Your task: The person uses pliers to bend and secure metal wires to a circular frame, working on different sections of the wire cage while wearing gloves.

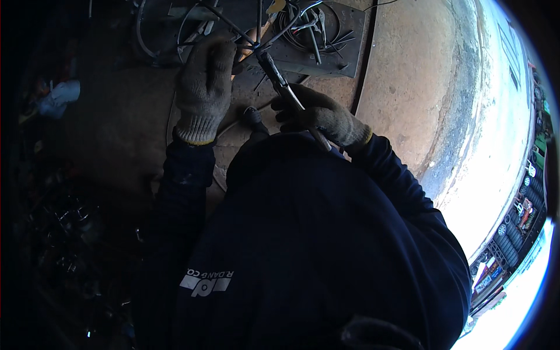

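My right hand [326,116], in a grey knit glove, is wrapped round a long metal hand tool [294,100] with a dark head and a bright shaft. The tool's head reaches up to a joint of thin dark metal rods [258,26], where several rods meet. My left hand [205,87], in a matching glove, is closed just left of that joint, with thumb and fingers together. Its fingertips are hidden, so what it grips cannot be made out. An orange-brown piece [245,53] shows behind the rods, its kind unclear.
A dark metal work table [344,61] stands ahead, with locking pliers [318,28] and a coil of wire [281,26] on it. One shoe [252,115] is on the concrete floor [402,87] between my arms. Dark clutter fills the left, a whitish bundle [61,96] among it.
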A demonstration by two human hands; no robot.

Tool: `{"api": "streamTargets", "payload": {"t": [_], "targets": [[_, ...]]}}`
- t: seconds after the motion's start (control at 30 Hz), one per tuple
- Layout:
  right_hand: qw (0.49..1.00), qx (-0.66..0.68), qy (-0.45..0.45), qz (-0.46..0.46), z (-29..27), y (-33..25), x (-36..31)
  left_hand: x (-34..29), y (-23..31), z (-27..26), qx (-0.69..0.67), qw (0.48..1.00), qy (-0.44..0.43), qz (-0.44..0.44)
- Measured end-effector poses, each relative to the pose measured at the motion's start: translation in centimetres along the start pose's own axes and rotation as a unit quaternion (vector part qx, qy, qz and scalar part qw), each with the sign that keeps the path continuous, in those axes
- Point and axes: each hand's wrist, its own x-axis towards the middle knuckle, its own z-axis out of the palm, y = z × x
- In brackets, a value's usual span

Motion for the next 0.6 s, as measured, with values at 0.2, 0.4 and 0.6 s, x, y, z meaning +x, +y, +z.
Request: {"api": "streamTargets", "payload": {"t": [0.2,0.4,0.6], "targets": [[1.0,-0.016,0.025,0.006,0.7,-0.3,-0.4,0.2,0.8,0.3,0.023,0.994,-0.019,-0.106],[0.999,-0.022,0.03,0.014,1.2,-0.8,-0.4,0.3,0.5,0.2,-0.044,0.984,-0.04,-0.166],[0.999,-0.025,0.035,0.027,1.2,-1.1,-0.5,0.5,0.7,0.3,-0.041,0.991,-0.034,-0.12]]}}
